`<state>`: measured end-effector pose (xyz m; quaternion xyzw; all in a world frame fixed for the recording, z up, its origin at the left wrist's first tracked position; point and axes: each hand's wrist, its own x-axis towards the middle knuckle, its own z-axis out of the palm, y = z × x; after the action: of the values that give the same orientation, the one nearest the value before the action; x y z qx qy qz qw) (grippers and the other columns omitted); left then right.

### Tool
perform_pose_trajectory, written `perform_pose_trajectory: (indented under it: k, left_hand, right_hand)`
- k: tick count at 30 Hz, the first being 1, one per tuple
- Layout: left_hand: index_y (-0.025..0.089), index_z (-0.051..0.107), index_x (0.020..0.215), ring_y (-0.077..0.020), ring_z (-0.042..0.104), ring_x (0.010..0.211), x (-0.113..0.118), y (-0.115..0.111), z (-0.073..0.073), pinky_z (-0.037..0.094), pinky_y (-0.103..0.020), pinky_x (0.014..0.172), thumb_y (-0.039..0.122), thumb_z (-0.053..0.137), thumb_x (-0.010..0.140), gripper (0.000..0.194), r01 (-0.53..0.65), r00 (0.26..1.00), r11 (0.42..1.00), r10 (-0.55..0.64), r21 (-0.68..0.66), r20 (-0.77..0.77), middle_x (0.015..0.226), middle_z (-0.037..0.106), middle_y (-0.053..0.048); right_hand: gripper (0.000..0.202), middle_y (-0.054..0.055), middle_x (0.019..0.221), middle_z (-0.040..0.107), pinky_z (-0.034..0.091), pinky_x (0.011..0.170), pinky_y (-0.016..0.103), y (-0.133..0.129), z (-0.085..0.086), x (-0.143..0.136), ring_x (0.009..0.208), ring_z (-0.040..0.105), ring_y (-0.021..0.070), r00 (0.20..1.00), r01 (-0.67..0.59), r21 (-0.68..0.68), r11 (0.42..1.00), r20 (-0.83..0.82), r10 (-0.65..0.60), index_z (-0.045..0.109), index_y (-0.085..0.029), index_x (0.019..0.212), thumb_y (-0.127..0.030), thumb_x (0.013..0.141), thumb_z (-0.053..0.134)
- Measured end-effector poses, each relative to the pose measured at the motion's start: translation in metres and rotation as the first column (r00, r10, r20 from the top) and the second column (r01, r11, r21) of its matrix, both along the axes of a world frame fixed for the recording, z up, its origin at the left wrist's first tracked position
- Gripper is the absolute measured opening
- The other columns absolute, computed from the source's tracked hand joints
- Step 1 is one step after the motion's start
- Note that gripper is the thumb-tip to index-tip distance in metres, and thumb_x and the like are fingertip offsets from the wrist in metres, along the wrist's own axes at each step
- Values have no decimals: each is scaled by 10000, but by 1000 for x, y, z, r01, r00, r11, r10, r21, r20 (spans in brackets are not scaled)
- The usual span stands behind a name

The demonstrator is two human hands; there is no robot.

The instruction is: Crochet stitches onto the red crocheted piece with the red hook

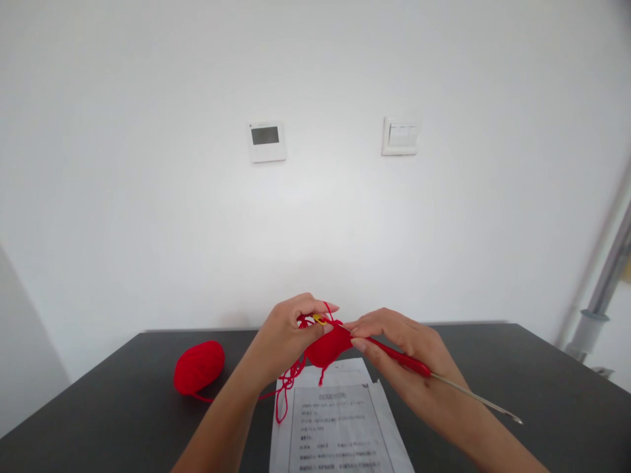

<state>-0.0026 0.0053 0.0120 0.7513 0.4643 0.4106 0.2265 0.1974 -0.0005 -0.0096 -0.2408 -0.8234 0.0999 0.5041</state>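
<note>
My left hand (290, 332) pinches a small piece of red crochet work (325, 349), with red yarn running over its raised index finger. A yellow stitch marker (319, 319) sits at the top edge of the piece, by the left fingertips. In my right hand (401, 341) is a crochet hook (407, 361) with a red grip and metal ends. One end reaches the work; the other points down to the right, its small hook visible. Loose loops of red yarn (283, 394) dangle below my left hand. Whether the hook's tip is inside a stitch is hidden.
A ball of red yarn (200, 368) lies on the dark table (152, 420) to the left, its strand leading toward the work. Printed paper sheets (340, 427) lie under my hands. On the white wall are a thermostat (267, 142) and a light switch (400, 136).
</note>
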Motion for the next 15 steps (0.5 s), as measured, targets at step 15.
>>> perform_pose_trajectory:
  k: [15]
  left_hand:
    - [192,757,860,-169,624,774,-9,1,1,474,-283,697,208,648,746,159,154,976,967,-117,-202,181,835,678,-29]
  right_hand:
    - [123,37,796,757,568,637,256,-1,1,4,734,709,175,965,-211,-336,918,-222,141,711,-202,808,-262,872,625]
